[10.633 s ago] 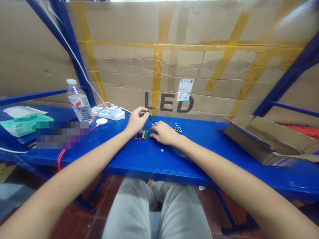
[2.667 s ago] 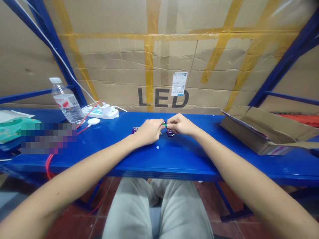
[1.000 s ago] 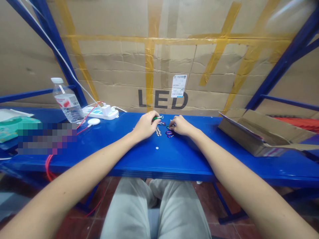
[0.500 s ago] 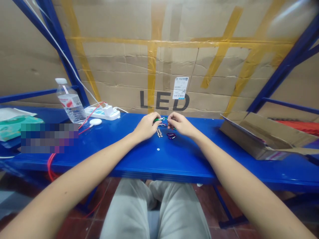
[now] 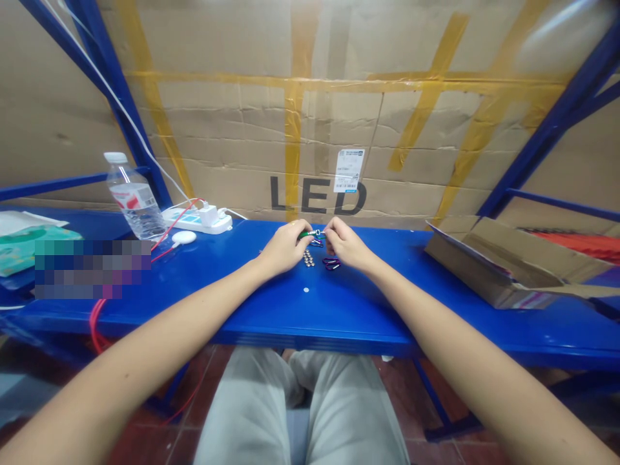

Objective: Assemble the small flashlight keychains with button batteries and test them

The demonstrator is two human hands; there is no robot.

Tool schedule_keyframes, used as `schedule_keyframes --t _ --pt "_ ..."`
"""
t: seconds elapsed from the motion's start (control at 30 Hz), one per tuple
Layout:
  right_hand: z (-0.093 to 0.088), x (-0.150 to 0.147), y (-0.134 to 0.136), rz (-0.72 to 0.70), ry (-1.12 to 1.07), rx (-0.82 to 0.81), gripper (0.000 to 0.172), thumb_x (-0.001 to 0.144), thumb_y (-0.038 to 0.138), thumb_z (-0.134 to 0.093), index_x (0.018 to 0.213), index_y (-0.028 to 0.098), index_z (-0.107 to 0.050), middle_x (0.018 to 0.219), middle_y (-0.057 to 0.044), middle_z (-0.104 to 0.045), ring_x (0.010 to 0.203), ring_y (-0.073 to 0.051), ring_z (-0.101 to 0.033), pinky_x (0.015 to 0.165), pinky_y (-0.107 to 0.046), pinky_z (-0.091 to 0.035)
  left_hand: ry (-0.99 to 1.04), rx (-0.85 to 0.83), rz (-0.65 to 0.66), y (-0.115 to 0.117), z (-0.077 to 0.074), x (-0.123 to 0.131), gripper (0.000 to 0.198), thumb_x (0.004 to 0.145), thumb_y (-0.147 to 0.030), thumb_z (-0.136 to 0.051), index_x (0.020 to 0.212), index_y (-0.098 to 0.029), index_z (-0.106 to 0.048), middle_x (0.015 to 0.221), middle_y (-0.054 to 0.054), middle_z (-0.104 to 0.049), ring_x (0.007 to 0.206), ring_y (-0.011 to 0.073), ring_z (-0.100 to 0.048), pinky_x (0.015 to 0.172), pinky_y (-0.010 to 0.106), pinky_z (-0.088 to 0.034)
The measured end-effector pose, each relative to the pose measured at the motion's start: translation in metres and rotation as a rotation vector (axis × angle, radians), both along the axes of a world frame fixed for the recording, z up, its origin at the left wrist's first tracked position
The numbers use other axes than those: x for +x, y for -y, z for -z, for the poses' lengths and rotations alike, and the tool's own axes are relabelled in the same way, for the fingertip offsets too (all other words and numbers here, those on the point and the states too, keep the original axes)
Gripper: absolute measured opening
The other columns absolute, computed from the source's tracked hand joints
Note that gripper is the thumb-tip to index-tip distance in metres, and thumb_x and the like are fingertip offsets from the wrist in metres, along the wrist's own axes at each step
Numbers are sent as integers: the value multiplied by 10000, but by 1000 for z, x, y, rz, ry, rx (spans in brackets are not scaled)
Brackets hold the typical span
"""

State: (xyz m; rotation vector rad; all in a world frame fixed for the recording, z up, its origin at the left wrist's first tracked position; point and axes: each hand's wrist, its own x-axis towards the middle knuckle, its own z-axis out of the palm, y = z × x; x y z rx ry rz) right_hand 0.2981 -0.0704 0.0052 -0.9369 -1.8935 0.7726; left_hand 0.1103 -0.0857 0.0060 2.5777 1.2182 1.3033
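Fingers (image 5: 304,225) of the left hand (image 5: 283,248) pinch a slim green piece (image 5: 305,235) with a silver metal loop (image 5: 316,233) above the blue tabletop (image 5: 271,307); right hand (image 5: 349,245), fingertips (image 5: 329,230) narrowed beside the loop, contents too small to tell.

Blue right across the table (image 5: 290,316), green flashing on the small piece (image 5: 304,235) towards its far edge, purple on the clips (image 5: 330,262), red-and-white on the bottle label (image 5: 130,199) towards the left edge!
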Motion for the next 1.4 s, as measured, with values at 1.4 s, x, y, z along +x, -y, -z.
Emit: schedule_keyframes --t 1.4 --pt "-11 6 1 -198 -93 -194 173 831 315 -576 833 161 -653 870 -81 -737 855 -192 -657 802 -314 -493 134 0 142 6 -9 -3 291 856 -135 -620 1138 -198 -583 1067 69 -727 1048 215 -665 950 392 -504"
